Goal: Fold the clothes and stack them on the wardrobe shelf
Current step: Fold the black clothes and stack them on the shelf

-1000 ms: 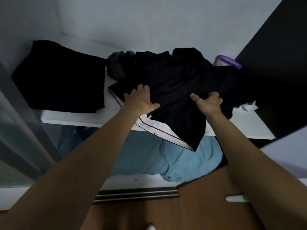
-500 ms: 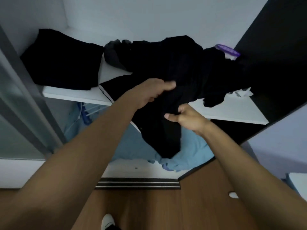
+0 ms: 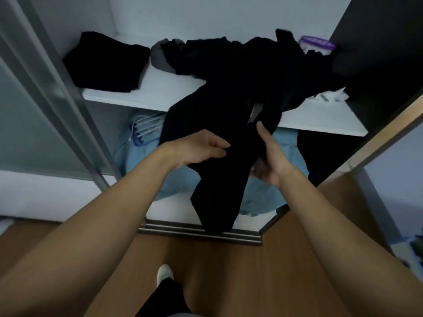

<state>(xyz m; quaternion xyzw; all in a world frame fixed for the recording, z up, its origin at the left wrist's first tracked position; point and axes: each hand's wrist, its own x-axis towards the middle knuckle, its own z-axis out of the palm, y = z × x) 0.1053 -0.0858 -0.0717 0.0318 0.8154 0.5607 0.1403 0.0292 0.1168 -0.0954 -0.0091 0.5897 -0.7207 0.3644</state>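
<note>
My left hand pinches the black garment trailing off the shelf; my right hand grips it too, folded pile at ten o'clock.

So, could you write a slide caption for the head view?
The left hand and right hand hold a black cloth garment hanging off the white wardrobe shelf.

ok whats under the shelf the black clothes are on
Under the shelf: bunched light blue fabric and, at left, what look like white hangers. The hanging black garment covers the middle, so whatever lies behind it cannot be seen.
</note>
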